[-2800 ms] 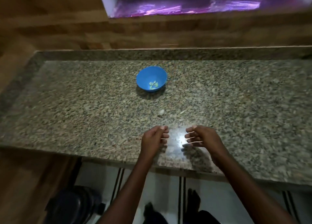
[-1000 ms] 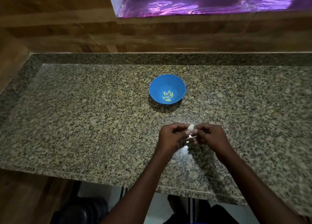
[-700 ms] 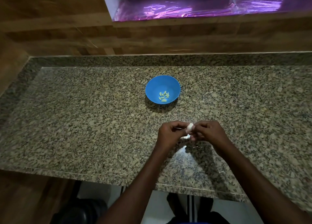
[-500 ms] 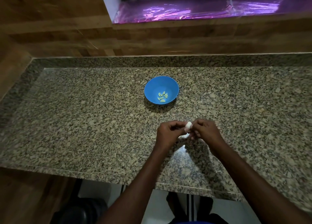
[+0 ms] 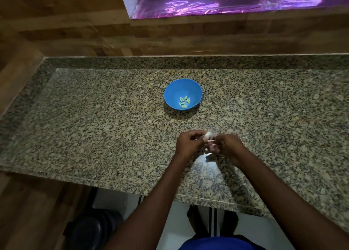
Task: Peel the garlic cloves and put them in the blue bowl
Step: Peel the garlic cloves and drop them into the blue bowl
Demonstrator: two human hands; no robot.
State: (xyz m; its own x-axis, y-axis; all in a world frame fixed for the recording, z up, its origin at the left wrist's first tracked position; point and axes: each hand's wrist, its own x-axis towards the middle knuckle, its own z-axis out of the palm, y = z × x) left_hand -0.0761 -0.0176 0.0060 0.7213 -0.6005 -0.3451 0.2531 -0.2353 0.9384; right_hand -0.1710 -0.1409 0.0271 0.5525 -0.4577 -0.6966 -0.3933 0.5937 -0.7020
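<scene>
A small white garlic clove [image 5: 208, 135] is pinched between the fingertips of both hands, just above the granite counter. My left hand [image 5: 188, 143] holds it from the left and my right hand [image 5: 228, 146] from the right, with a bit of pale skin showing under the fingers. The blue bowl [image 5: 182, 94] stands farther back on the counter, a little left of the hands, and holds several peeled yellowish cloves [image 5: 184, 101].
The granite counter [image 5: 94, 121] runs wide to both sides, with a raised granite lip and a wooden wall behind. Its front edge lies just below my forearms. A dark round object [image 5: 92, 231] stands on the floor at lower left.
Earlier both hands held nothing and a clove lay on the counter. Now the clove is between both hands' fingertips, which have been working at it over the last second.
</scene>
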